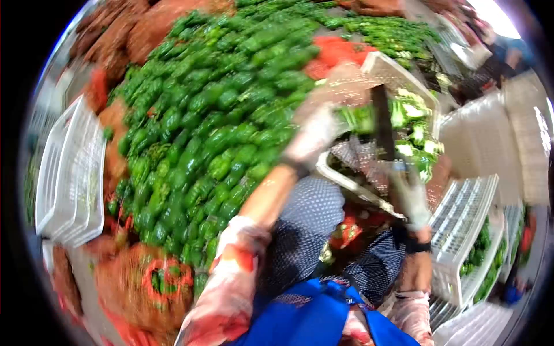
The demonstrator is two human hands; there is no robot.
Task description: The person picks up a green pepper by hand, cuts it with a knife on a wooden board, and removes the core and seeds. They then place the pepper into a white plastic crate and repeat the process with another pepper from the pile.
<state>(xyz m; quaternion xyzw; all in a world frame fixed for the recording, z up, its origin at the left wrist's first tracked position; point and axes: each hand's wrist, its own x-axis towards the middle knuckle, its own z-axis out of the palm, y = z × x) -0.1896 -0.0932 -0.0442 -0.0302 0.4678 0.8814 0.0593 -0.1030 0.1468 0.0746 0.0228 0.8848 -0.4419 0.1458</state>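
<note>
A green pepper (356, 118), smeared by blur, is held in the left hand (314, 134) above a tilted white basket (398, 69). A knife (382, 124) with a long dark blade is gripped in the right hand (411, 199), blade pointed up, just beside the pepper. Cut green pieces (416, 135) are piled in the basket.
</note>
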